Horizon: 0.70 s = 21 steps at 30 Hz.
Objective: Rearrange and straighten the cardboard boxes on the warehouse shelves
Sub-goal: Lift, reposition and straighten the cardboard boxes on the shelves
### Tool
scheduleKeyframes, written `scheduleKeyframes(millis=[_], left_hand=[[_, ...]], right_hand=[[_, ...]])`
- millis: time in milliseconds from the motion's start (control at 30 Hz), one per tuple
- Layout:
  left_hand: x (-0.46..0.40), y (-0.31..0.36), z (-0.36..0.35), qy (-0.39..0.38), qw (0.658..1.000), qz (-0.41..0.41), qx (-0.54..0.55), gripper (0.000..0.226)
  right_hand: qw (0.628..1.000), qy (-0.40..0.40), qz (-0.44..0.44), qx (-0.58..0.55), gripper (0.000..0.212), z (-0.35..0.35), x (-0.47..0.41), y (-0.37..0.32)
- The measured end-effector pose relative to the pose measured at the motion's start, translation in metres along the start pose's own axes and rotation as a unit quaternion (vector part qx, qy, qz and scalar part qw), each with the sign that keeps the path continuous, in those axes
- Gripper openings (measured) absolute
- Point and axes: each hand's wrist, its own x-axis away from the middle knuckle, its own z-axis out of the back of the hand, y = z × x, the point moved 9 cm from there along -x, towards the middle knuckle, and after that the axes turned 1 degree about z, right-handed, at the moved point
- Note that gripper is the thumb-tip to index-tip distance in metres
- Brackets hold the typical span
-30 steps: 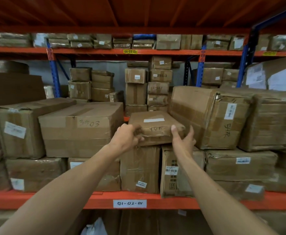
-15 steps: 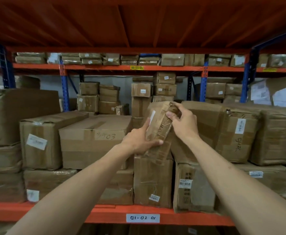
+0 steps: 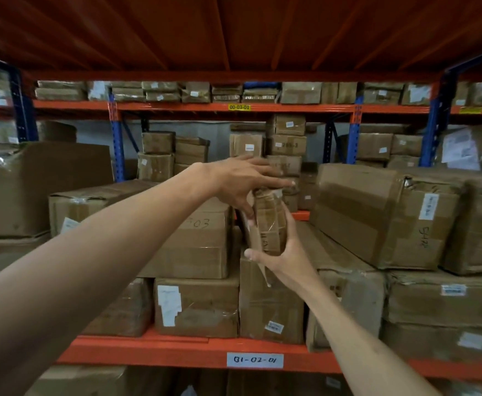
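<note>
While my right hand (image 3: pixel 284 260) grips the small taped box (image 3: pixel 269 224) from below, upright on end above the stacked cartons (image 3: pixel 271 298), my left hand (image 3: pixel 239 181) presses its top, fingers straight.

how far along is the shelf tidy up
Early. Done: nothing clearly. In hand: the small flat box is upright in the gap, right hand gripping below, left hand steadying its top. Left: seating it, plus the tilted big box.

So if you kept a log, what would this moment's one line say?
small flat box: on edge, off stack | right hand: grips underneath | left hand: fingers on top | shelf
</note>
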Motion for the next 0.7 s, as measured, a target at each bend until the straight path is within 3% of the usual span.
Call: scheduleKeyframes(millis=[100,233,367,500,700], left_hand=[[0.002,0.005,-0.007,-0.053,0.991,0.023,0.118,0.102],[0.004,0.011,-0.014,-0.071,0.991,0.037,0.105,0.07],[0.012,-0.001,-0.022,-0.076,0.978,0.113,0.161,0.065],[0.027,-0.003,-0.015,-0.005,0.96,0.137,0.242,0.043],[0.056,-0.008,-0.016,0.083,0.941,0.168,0.28,0.027]], right_hand=[[0.999,0.03,-0.014,0.037,0.115,0.002,-0.005,0.003],[0.995,0.056,-0.039,0.071,0.109,-0.001,-0.003,0.012],[0.992,0.047,-0.11,0.043,0.111,-0.006,0.008,0.036],[0.991,0.012,-0.131,-0.023,0.1,-0.013,0.007,0.034],[0.989,0.079,-0.121,-0.041,0.084,-0.017,0.004,0.025]])
